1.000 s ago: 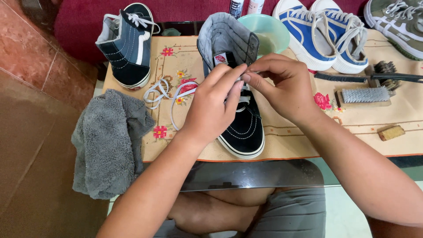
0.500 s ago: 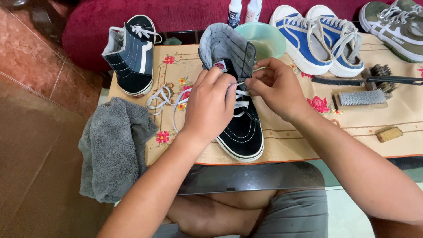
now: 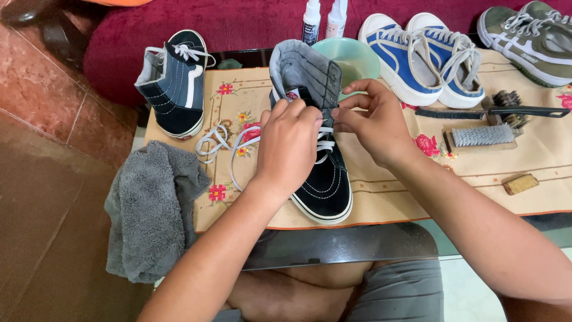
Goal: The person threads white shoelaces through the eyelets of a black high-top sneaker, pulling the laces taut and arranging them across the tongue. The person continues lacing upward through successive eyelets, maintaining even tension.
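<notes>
Fingertips [image 3: 326, 113] of both hands meet at the eyelet edge of the black high-top sneaker [image 3: 319, 179] at centre frame: the left hand [image 3: 287, 146] is curled nearly closed and the right hand [image 3: 372, 122] pinches thumb against forefinger, both seemingly on the white shoelace [image 3: 325, 143], though the exact grip is hidden. Across the middle of the frame runs the tan embroidered cloth [image 3: 381, 191], which the sneaker stands on, toe toward the lower edge. At lower left a grey towel [image 3: 152, 209] hangs off the cloth's edge. A matching sneaker [image 3: 173, 86] stands at upper left, a blue pair [image 3: 417, 56] at upper right, olive shoes [image 3: 530, 36] in the far corner. Behind the held shoe sits a pale green bowl [image 3: 354, 56]. Loose lace [image 3: 223, 146] coils left of the hands. Right of centre lie a scrub brush [image 3: 481, 137], a black-handled brush [image 3: 500, 110] and a small brown block [image 3: 520, 183]
</notes>
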